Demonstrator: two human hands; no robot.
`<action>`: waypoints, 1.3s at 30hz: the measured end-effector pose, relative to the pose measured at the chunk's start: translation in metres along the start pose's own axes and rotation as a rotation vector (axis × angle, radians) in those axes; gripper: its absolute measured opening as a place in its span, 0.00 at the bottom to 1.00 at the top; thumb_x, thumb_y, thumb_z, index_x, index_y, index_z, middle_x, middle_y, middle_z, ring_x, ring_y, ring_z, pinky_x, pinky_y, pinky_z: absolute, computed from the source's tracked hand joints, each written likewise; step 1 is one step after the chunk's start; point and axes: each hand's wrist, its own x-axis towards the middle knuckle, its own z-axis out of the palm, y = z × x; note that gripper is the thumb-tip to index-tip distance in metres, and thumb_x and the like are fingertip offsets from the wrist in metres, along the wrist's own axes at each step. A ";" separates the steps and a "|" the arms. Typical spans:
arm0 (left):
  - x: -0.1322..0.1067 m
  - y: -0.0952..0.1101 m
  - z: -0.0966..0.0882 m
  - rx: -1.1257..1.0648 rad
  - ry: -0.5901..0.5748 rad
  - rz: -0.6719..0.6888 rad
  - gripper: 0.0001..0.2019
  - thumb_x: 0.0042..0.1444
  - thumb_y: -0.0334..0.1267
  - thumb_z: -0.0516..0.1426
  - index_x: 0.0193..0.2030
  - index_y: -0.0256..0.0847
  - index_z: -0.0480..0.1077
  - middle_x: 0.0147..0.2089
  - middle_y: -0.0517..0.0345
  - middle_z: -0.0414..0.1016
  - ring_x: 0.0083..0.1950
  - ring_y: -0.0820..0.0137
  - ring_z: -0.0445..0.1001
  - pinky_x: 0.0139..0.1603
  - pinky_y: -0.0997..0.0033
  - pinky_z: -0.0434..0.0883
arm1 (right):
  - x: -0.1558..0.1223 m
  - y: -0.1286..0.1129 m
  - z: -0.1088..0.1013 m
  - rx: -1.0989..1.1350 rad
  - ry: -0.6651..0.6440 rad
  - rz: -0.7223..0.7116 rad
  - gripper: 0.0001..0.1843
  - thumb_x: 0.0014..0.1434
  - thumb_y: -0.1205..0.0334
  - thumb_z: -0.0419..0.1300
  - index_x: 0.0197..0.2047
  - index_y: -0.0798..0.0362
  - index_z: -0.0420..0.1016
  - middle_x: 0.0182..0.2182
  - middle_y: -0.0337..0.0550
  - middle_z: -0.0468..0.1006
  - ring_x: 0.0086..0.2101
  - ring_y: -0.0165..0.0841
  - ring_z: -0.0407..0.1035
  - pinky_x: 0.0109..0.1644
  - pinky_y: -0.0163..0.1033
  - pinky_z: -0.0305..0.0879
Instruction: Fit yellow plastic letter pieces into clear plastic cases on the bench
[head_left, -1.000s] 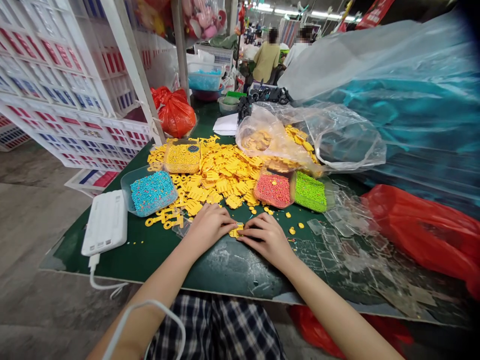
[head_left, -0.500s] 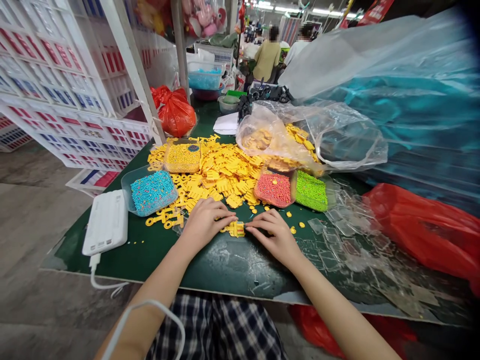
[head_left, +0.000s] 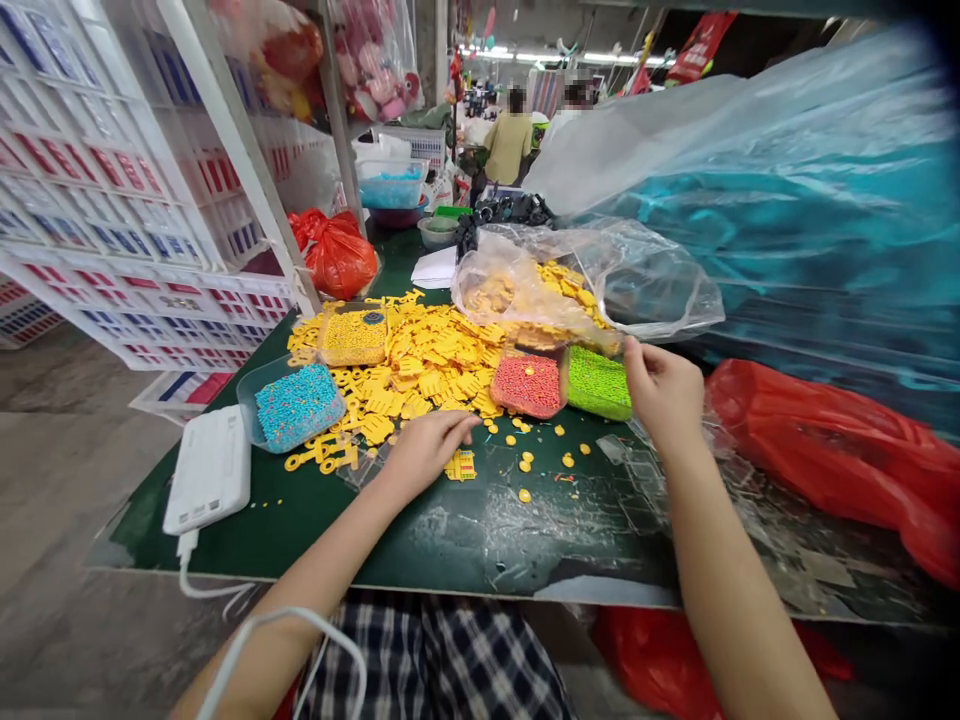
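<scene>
On the dark green tabletop lies a small yellow plastic piece (head_left: 460, 464) with rows of coloured beads on it. My left hand (head_left: 429, 450) is beside it, thumb and forefinger drawn together above the piece; whether the hidden fingers touch it I cannot tell. My right hand (head_left: 666, 390) is raised at the right edge of the tub of green beads (head_left: 600, 382), its fingers curled in and closed. Anything between those fingers is too small or hidden to see. Tubs of red beads (head_left: 527, 384), blue beads (head_left: 300, 405) and yellow beads (head_left: 353, 336) stand around a heap of yellow plastic parts (head_left: 435, 350).
Several round yellow discs (head_left: 524, 495) lie loose in front of the tubs. A white power bank (head_left: 208, 470) with a cable sits at left. Clear plastic scraps (head_left: 637, 490) and a red bag (head_left: 817, 450) are at right. Stacked white crates (head_left: 150, 290) flank the table.
My right hand has left the beaded yellow piece and moved right and up to the green bead tub. My left hand stays by the piece. The camera view has turned slightly right.
</scene>
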 end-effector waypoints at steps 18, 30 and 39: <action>0.000 0.026 -0.027 0.360 -0.243 -0.044 0.11 0.63 0.45 0.56 0.37 0.41 0.72 0.39 0.57 0.75 0.44 0.64 0.72 0.46 0.64 0.65 | -0.001 0.031 0.012 -0.206 -0.059 0.185 0.39 0.67 0.40 0.34 0.30 0.55 0.78 0.26 0.52 0.76 0.27 0.37 0.65 0.29 0.38 0.42; -0.028 0.013 -0.021 0.365 -0.375 -0.107 0.08 0.60 0.45 0.59 0.38 0.43 0.74 0.45 0.55 0.68 0.49 0.61 0.67 0.50 0.62 0.63 | -0.005 0.019 0.004 -0.170 -0.158 0.309 0.31 0.67 0.44 0.41 0.35 0.53 0.80 0.31 0.53 0.79 0.29 0.38 0.67 0.29 0.38 0.44; -0.015 0.021 -0.031 0.140 -0.394 -0.085 0.13 0.62 0.49 0.55 0.35 0.42 0.73 0.42 0.55 0.70 0.46 0.63 0.69 0.50 0.63 0.65 | 0.001 0.023 0.000 -0.096 -0.146 0.339 0.28 0.66 0.46 0.45 0.34 0.52 0.81 0.31 0.53 0.80 0.30 0.39 0.70 0.29 0.38 0.46</action>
